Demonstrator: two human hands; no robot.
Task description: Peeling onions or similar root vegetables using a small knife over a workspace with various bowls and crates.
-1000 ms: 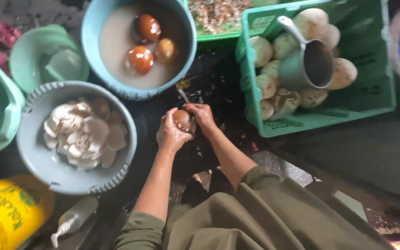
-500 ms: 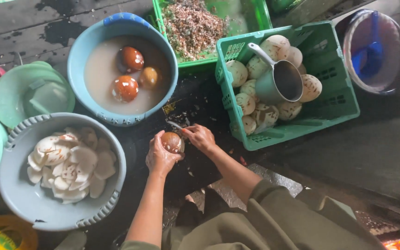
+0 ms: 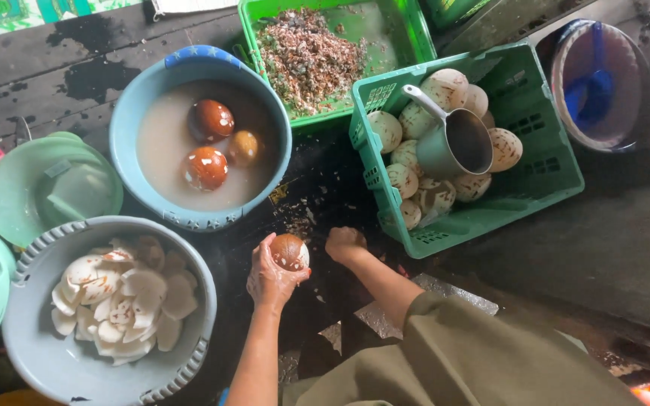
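My left hand is shut on a round brown coconut kernel, held just above the dark wet floor. A small white patch shows on the kernel's right side. My right hand is a closed fist a little to the right of the kernel, not touching it; whatever it may hold is hidden. A blue basin of cloudy water behind my hands has three brown kernels floating in it. To the left, a grey basin holds several white coconut pieces.
A green crate at right holds several pale peeled coconuts and a metal dipper. A green tray of brown shavings lies at the back. A pale green lidded tub stands at left, and a bucket with a blue scoop at far right.
My right hand has come off the kernel and moved a little to the right. My left hand still holds the kernel. The view has shifted, so the basins appear lower and to the right.
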